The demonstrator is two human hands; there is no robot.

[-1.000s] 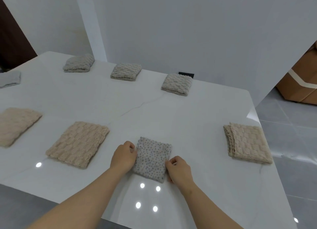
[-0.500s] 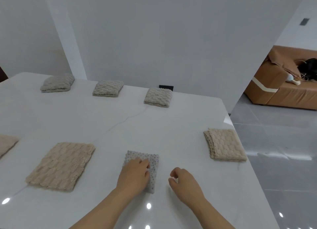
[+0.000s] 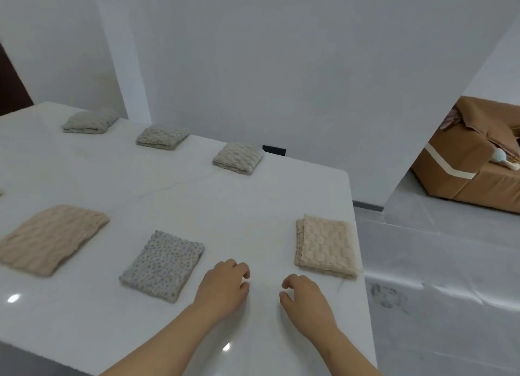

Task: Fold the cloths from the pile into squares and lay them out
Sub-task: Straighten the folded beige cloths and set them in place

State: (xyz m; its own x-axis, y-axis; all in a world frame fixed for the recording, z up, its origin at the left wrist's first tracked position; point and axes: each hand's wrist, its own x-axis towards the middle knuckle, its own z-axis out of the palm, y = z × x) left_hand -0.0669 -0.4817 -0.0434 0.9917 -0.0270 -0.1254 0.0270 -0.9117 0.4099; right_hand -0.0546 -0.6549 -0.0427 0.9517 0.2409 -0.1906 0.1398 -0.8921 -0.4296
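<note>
A folded grey dotted cloth [image 3: 163, 264] lies flat on the white table [image 3: 174, 195], with no hand on it. My left hand [image 3: 225, 284] hovers just to its right, fingers loosely curled and holding nothing. My right hand [image 3: 305, 299] is beside it, also loosely curled and empty, near a folded beige cloth [image 3: 326, 245] at the table's right edge. Another folded beige cloth [image 3: 50, 238] lies to the left. Three folded grey-green cloths [image 3: 90, 121] [image 3: 161, 135] [image 3: 237, 157] sit in a row along the far edge.
The table's right edge drops to a grey floor [image 3: 439, 277]. A brown sofa [image 3: 475, 156] stands at the far right. A white wall rises behind the table, with a black socket [image 3: 273, 150] low on it.
Both hands have let go of the dotted cloth and moved to its right. The view has swung rightward, so the cloths sit further left in frame.
</note>
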